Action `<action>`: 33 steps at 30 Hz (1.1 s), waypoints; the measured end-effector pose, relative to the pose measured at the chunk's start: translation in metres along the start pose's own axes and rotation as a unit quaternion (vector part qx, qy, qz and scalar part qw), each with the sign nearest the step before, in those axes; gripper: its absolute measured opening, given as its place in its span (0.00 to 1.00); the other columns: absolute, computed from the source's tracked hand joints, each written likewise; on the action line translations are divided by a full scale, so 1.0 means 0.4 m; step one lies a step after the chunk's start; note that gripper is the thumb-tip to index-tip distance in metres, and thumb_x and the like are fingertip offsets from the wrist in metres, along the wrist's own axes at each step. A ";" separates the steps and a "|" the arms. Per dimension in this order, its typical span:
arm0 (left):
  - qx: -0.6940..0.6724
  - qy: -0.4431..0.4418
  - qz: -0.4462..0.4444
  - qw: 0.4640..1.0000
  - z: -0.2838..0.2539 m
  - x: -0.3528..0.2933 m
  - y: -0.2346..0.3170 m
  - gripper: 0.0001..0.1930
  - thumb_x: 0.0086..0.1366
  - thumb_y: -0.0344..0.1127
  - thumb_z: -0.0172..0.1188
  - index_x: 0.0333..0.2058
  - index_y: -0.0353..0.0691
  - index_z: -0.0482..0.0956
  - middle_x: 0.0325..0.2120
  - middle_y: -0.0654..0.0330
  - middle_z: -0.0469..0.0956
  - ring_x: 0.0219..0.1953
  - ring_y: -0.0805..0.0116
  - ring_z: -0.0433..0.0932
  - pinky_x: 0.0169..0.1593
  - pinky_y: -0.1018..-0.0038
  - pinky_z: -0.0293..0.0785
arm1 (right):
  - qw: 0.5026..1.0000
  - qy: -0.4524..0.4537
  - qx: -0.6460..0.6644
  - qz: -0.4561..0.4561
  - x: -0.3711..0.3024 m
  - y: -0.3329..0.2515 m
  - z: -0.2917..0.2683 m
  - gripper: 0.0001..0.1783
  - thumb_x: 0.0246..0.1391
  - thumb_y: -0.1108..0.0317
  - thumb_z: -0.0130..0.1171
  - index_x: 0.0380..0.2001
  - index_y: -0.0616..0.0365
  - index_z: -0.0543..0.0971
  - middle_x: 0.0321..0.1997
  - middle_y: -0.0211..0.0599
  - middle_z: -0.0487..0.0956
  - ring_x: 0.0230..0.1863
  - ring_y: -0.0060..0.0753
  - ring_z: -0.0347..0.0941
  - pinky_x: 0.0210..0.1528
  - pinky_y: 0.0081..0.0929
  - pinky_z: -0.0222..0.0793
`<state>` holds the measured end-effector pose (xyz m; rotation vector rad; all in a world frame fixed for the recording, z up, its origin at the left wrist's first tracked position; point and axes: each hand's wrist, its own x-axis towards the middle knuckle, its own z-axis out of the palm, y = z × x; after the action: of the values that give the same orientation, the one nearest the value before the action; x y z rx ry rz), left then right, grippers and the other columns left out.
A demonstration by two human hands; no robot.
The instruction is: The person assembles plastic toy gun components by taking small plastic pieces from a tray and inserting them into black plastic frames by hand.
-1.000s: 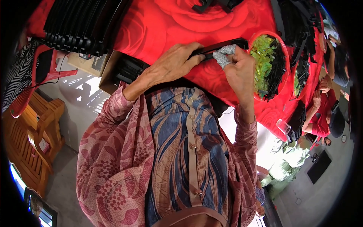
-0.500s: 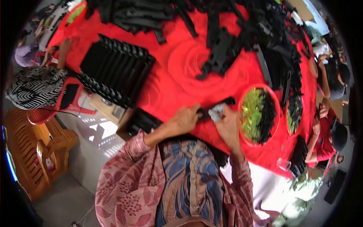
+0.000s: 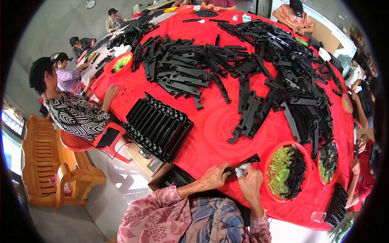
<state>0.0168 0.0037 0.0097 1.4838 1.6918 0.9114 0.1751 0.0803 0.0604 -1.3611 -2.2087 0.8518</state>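
Close to the table's near edge, my left hand (image 3: 214,177) is closed around one end of a long black plastic part (image 3: 252,159). The part's far end sticks out beyond my right hand (image 3: 251,184). My right fingers pinch a small crumpled grey-white wad (image 3: 242,169), which looks like cloth or foil, against the part. Just right of that hand sits a red bowl (image 3: 308,178) of yellow-green clear pieces and small black strips. To the left, similar black parts are lined up in a neat stack (image 3: 159,126).
Loose black parts (image 3: 182,67) heap across the far side of the red tablecloth (image 3: 221,125). A second bowl (image 3: 337,178), a clear cup (image 3: 318,217) and another black stack (image 3: 337,206) lie right. An open box (image 3: 174,178) stands below the table's left edge. Several people sit around the table.
The view has tilted up, bringing more of the table and the people into sight. Both hands still hold the black part, with the grey-white wad in my right fingers.
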 end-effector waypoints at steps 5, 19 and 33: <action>0.035 0.008 -0.009 0.999 -0.011 -0.002 0.020 0.12 0.64 0.29 0.56 0.45 0.35 0.69 0.25 0.36 0.76 0.33 0.32 0.77 0.33 0.46 0.71 | 0.997 -0.012 0.058 0.044 0.003 -0.005 0.002 0.10 0.43 0.71 0.63 0.23 0.63 0.72 0.19 0.50 0.76 0.25 0.60 0.75 0.28 0.54 0.65; 0.047 -0.011 -0.009 0.999 -0.006 0.001 0.022 0.14 0.66 0.29 0.55 0.49 0.32 0.68 0.29 0.33 0.76 0.36 0.30 0.76 0.35 0.46 0.71 | 0.990 0.059 0.128 0.029 -0.024 0.017 0.050 0.08 0.44 0.77 0.63 0.24 0.62 0.72 0.11 0.41 0.70 0.12 0.45 0.66 0.20 0.44 0.57; -0.088 0.084 0.034 0.992 0.046 0.049 -0.033 0.07 0.65 0.29 0.53 0.37 0.32 0.76 0.22 0.42 0.76 0.25 0.48 0.79 0.29 0.59 0.72 | 0.980 0.156 0.110 -0.061 0.010 0.034 0.083 0.08 0.52 0.72 0.66 0.36 0.56 0.80 0.19 0.43 0.78 0.18 0.38 0.75 0.22 0.35 0.69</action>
<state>0.0240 0.0228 -0.0122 1.3851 1.6385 1.2197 0.1614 0.0792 0.0272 -1.1534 -1.8752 0.7544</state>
